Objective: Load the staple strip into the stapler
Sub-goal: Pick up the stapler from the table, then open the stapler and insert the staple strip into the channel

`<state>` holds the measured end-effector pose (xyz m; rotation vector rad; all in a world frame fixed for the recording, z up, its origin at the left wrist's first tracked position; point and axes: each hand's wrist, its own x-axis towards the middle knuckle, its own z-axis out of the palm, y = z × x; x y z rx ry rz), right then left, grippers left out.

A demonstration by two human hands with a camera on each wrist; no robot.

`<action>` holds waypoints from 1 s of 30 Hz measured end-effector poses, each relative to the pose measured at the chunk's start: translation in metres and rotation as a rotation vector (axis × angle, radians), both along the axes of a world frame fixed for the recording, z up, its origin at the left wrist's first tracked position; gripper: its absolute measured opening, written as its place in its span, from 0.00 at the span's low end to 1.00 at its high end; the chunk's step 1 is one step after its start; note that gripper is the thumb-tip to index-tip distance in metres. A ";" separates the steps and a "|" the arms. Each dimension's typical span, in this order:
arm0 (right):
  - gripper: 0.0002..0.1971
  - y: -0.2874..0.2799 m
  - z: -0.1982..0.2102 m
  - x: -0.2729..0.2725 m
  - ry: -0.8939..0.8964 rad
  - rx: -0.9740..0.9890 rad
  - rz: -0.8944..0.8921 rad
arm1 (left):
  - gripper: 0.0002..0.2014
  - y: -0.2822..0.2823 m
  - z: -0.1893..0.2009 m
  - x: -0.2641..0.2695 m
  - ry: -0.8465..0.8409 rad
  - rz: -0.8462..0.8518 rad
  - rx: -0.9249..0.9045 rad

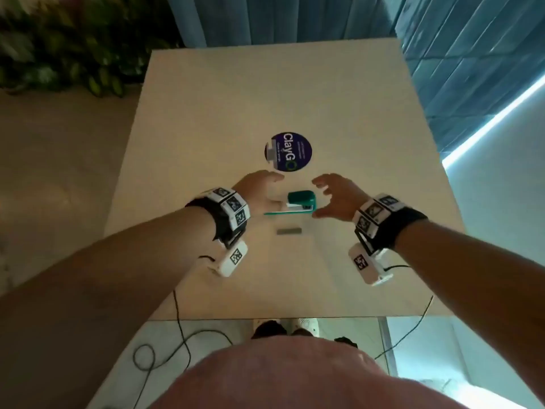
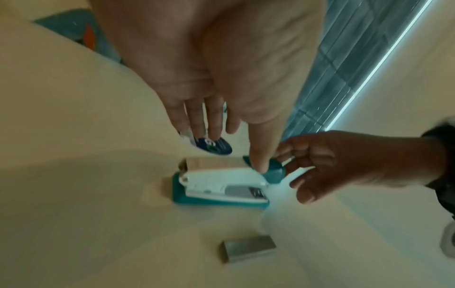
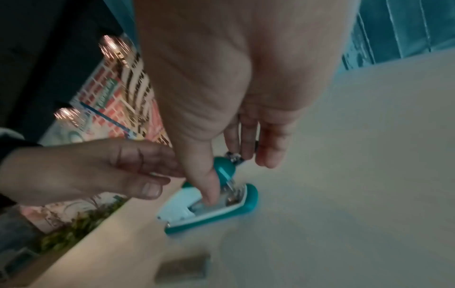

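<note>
A teal and white stapler (image 1: pixel 300 203) stands on the beige table (image 1: pixel 265 98) between my hands. In the left wrist view the stapler (image 2: pixel 221 187) shows its white body and a metal channel, with the teal cover at its right end. My left hand (image 1: pixel 274 191) is at its left side, and the thumb tip (image 2: pixel 261 165) rests on the teal cover while the other fingers stay straight. My right hand (image 1: pixel 323 199) flanks the right end with fingers spread, and its thumb (image 3: pixel 209 191) touches the white body. The grey staple strip (image 1: pixel 289 231) lies loose on the table just in front of the stapler.
A round dark blue "ClayGo" sticker (image 1: pixel 288 152) lies on the table just beyond the hands. The near table edge (image 1: pixel 265 317) is close to my body, with cables hanging below it. Plants (image 1: pixel 73 54) stand beyond the far left corner.
</note>
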<state>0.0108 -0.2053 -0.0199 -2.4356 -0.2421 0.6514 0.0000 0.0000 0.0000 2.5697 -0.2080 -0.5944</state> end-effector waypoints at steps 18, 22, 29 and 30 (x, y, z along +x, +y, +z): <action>0.22 0.005 -0.035 0.022 -0.022 -0.052 0.047 | 0.15 -0.016 -0.035 0.013 -0.101 0.029 -0.308; 0.19 0.004 -0.036 0.023 -0.002 -0.007 0.041 | 0.13 0.011 -0.022 0.010 -0.163 0.074 -0.349; 0.18 0.003 -0.039 0.025 -0.001 0.014 0.045 | 0.12 0.075 -0.017 -0.003 -0.143 0.215 -0.374; 0.19 0.003 -0.039 0.025 -0.001 0.016 0.046 | 0.12 0.083 -0.021 -0.004 -0.140 0.233 -0.353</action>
